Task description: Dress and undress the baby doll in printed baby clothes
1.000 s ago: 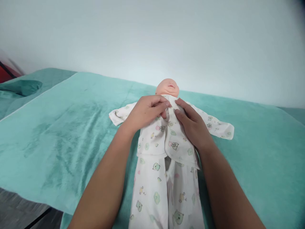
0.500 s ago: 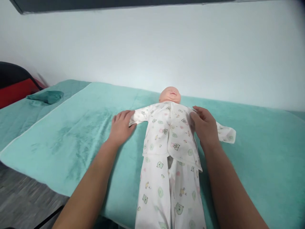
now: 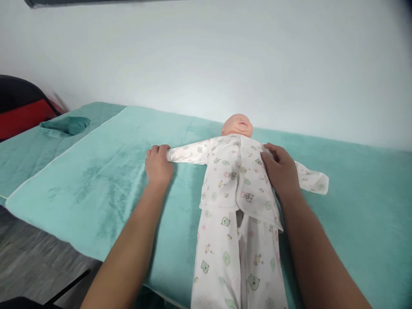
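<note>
A baby doll [image 3: 237,125] lies on its back, dressed in a white shirt [image 3: 225,171] with small animal prints and matching trousers [image 3: 219,257]. My left hand [image 3: 159,166] is closed at the cuff of the sleeve [image 3: 189,152] on the left, which stretches out straight and flat. At the opposite shoulder, my right hand [image 3: 281,171] has its fingers bent and its thumb against the shirt's side. The other sleeve [image 3: 313,180] passes behind that hand and lies out to the right with its end folded flat. The doll's own hands are hidden.
A green plush cover [image 3: 112,180] spreads under the doll, with a bunched green cloth [image 3: 66,125] at the far left. Behind is a white wall [image 3: 206,64]. A black and red chair [image 3: 22,107] stands at the left, beyond the cover's edge.
My left hand has moved outward to the left, and the sleeve there is now pulled longer and straighter. My right hand stays by the shoulder. The view has shifted slightly.
</note>
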The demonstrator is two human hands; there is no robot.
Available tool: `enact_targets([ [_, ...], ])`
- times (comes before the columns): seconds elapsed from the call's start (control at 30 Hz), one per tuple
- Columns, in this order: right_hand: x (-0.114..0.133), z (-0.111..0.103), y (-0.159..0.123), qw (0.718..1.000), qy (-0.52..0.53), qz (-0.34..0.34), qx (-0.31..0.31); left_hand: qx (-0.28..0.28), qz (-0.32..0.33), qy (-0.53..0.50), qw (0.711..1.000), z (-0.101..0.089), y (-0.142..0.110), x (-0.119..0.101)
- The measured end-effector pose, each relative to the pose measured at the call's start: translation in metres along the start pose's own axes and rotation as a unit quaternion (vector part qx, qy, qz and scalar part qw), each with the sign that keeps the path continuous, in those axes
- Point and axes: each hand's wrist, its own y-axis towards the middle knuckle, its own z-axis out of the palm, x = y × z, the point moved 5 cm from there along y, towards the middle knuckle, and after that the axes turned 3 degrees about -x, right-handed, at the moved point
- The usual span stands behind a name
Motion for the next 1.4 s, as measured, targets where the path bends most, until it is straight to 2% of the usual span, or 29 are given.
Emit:
enact_targets([
  [0.17,-0.01,-0.009,0.01,0.998,-0.041,-0.01,-0.048,-0.109,-0.048,-0.13,0.984,-0.007,-0.003,0.013],
  [0.3,-0.047,-0.033,0.02,0.989,-0.136,0.023,-0.056,-0.066,-0.008,-0.159,0.985,-0.003,0.001,0.004],
  [0.43,-0.092,-0.07,0.015,0.968,-0.251,0.005,0.0,-0.049,-0.042,-0.147,0.987,0.0,0.003,0.006],
  [0.5,-0.11,-0.091,0.011,0.956,-0.292,0.003,-0.02,-0.052,-0.053,-0.142,0.987,0.001,0.003,0.009],
  [0.57,-0.124,-0.108,0.008,0.947,-0.313,0.037,-0.062,-0.059,-0.056,-0.148,0.986,0.001,0.004,0.011],
  [0.67,-0.135,-0.112,0.01,0.95,-0.287,0.091,-0.081,-0.072,-0.057,-0.175,0.98,0.001,0.005,0.013],
  [0.77,-0.137,-0.107,0.023,0.963,-0.238,0.083,-0.095,-0.087,-0.065,-0.196,0.975,0.0,0.006,0.017],
  [0.93,-0.144,-0.117,0.046,0.954,-0.197,0.067,-0.214,-0.13,-0.071,-0.203,0.968,0.002,0.006,0.023],
  [1.17,-0.153,-0.11,0.06,0.964,-0.18,0.053,-0.19,-0.117,-0.061,-0.191,0.973,0.013,0.01,0.028],
  [1.23,-0.145,-0.108,0.06,0.962,-0.186,0.003,-0.202,-0.115,-0.056,-0.185,0.974,0.015,0.01,0.029],
  [1.33,-0.121,-0.101,0.049,0.952,-0.186,-0.099,-0.224,-0.11,-0.049,-0.175,0.977,0.017,0.009,0.029],
  [1.4,-0.101,-0.089,0.033,0.953,-0.167,-0.156,-0.199,-0.106,-0.039,-0.171,0.979,0.016,0.007,0.026],
])
